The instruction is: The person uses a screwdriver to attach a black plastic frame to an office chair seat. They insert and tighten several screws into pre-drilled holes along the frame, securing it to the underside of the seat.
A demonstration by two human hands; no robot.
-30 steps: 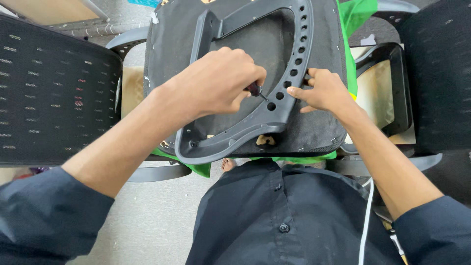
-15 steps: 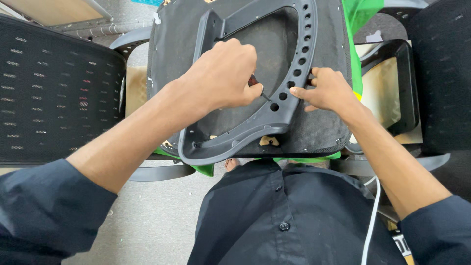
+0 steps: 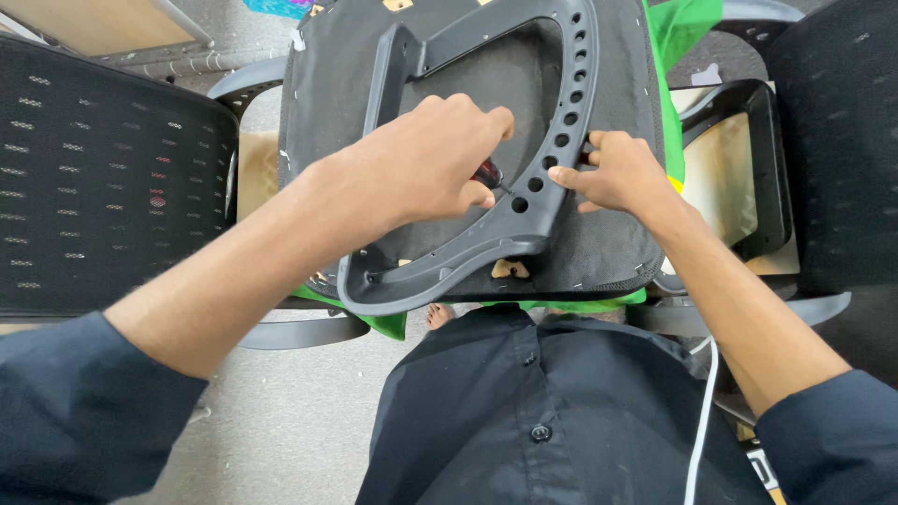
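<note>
While the view held nearly steady over the last second, the left hand [image 3: 426, 164] had slid a little up and to the right along the grey plastic frame [image 3: 552, 201], its knuckles ending nearer the row of round holes than they were a second before. Its fingers were curled shut around a screwdriver [image 3: 488, 174], of which only a dark red and black stretch of handle showed below the index finger; the tip pointed toward one of the holes, though whether it sat inside could not be told. The right hand [image 3: 617, 173] had barely shifted. It rested on the outer edge of the frame, fingers bent and pinching the rim, with the forefinger lying flat against the holed band.

That frame lay on the upturned seat pad [image 3: 608, 243], black fabric side up, which sat just in front of the person's dark shirt [image 3: 543, 402]. Green plastic wrap [image 3: 683, 28] stuck out from under the pad at the top right and along its near edge. A mesh chair back [image 3: 103, 178] stood to the left, as earlier, and a black armrest loop [image 3: 772, 168] lay to the right of the pad. A white cable [image 3: 702, 421] ran down at the lower right.
</note>
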